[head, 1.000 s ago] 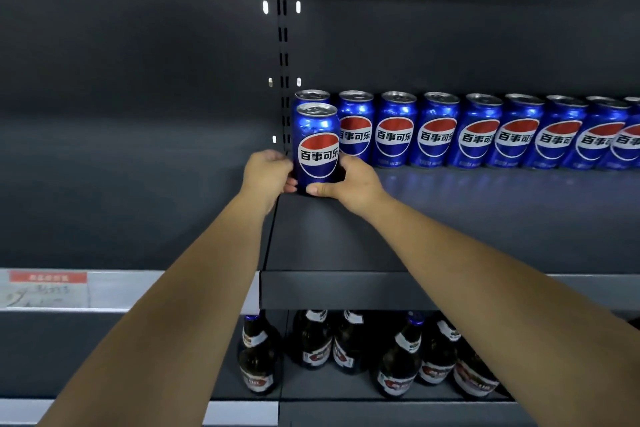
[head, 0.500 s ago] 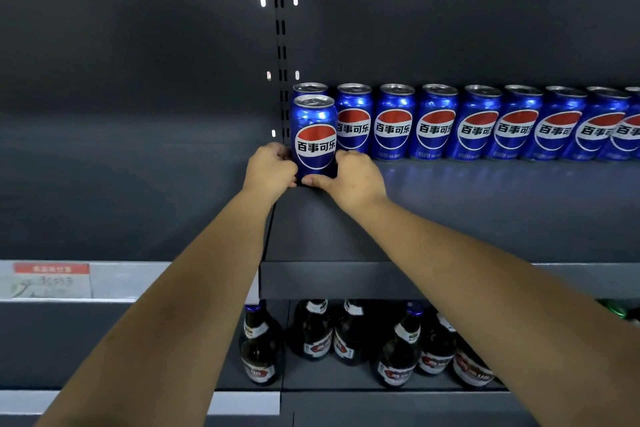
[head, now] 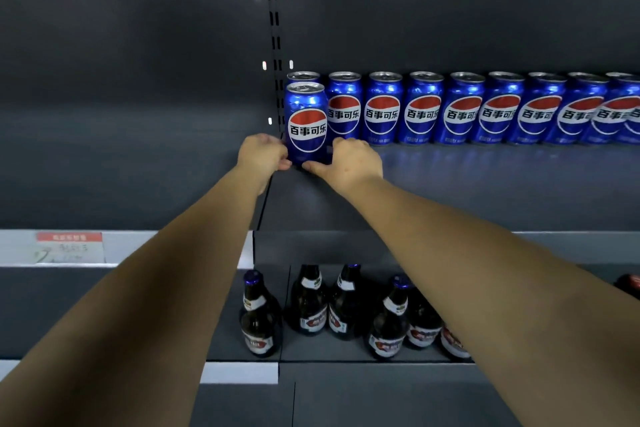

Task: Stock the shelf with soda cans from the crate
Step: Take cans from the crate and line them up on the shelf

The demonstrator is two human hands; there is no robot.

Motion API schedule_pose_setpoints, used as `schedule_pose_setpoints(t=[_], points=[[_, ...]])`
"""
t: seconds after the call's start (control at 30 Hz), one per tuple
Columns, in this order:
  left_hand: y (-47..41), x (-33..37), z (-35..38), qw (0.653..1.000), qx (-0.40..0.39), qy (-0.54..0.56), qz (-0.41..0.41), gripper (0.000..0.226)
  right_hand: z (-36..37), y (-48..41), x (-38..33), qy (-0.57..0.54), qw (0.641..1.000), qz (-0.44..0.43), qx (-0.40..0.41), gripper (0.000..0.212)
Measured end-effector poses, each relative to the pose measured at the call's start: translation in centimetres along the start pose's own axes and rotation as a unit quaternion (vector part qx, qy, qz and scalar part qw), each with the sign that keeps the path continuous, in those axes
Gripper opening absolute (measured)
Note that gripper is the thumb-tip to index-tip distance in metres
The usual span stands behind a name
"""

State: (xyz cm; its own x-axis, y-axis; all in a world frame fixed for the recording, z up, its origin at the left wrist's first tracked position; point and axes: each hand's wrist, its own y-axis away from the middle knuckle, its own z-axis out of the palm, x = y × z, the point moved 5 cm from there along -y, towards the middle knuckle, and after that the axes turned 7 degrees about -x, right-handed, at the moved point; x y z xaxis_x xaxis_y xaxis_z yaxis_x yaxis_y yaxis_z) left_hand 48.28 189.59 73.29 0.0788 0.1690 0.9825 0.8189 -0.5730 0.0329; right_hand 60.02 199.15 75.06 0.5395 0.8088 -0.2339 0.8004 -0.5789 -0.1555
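Now: left hand (head: pixel 265 156) and right hand (head: pixel 349 163) pinch front Pepsi can (head: pixel 307 125) low, grip curled.
Advice: seat it flat on shelf (head: pixel 450 191), logo forward, square with rear row (head: pixel 460 107).

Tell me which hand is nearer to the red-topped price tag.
Left. The left hand is above and right of the price tag, beside the front can; the right hand is beyond that can.

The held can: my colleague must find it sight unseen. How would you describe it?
On the upper shelf, a row of blue cans lines the back. At its left end, one can stands before the row, held low by the left hand and right hand.
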Motion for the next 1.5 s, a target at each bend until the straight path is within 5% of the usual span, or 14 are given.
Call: schedule_pose_setpoints(t=[0.23,0.7,1.13,1.5], points=[[5.2,1.6,1.4,0.998,-0.037,-0.042,-0.022,0.019,-2.7,4.4,0.7,0.027,0.999,-0.028,-0.01,0.038],[19.0,5.0,10.0,1.0,-0.009,-0.017,0.016,0.011,-7.0,15.0,6.5,0.047,0.994,-0.095,-0.029,0.037],[27.2,1.6,16.8,0.998,0.003,-0.059,-0.026,0.024,-5.7,23.6,13.6,0.04,0.99,-0.115,-0.066,0.036],[27.8,-4.2,19.5,0.986,-0.075,-0.134,-0.063,0.018,-0.1,27.0,17.5,0.036,0.985,-0.074,-0.152,0.041]])
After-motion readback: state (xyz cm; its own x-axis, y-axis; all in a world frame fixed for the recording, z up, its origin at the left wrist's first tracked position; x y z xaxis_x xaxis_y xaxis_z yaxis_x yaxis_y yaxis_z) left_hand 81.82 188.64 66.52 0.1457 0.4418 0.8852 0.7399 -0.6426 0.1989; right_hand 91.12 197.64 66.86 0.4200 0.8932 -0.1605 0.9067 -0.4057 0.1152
